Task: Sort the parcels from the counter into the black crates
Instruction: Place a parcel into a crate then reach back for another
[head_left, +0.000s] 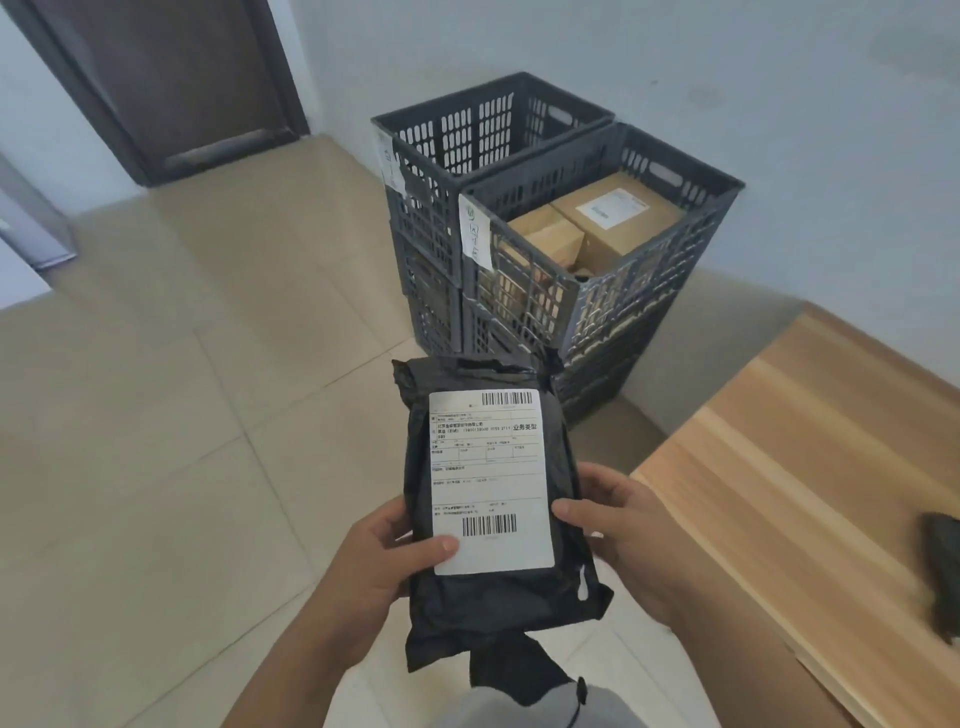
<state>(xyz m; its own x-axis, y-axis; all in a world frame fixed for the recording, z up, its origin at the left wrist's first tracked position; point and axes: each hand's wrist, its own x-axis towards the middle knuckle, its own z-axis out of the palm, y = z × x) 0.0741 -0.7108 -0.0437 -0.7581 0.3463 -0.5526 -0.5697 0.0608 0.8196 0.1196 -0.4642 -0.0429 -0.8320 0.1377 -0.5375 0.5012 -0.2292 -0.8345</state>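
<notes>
So a black poly-bag parcel (493, 499) is being held up in front of the near crate (597, 244), label side up, well short of it and not over any crate yet. It's gripped from both sides: the left hand (384, 561) has its thumb pressed on the lower corner of the white shipping label (491, 480) with the fingers curled underneath, and the right hand (623, 525) is wrapped round the opposite edge, thumb on top.

Relative to the near crate: a second crate (478, 135) is butted against its far-left side and looks empty from here, while the near crate itself is already loaded with cardboard boxes (597, 223). Both are stacked on lower crates. The wooden counter (805, 467) is off to its right, with something dark (943, 571) left on it, too blurred to be called a parcel for sure.

What could go wrong, as a guess:
- The bag could be dropped in the wrong crate. The paper tags (475, 234) on the crate corners can't be read at this angle, so the label needs to be matched properly first.
- The bag is slick and floppy, and a loose tail is hanging below the hands. If one hand is released early it could be lost to the floor.
- The near crate is fairly full, so a tossed bag might be left perched on a box edge or slid off the rim.
</notes>
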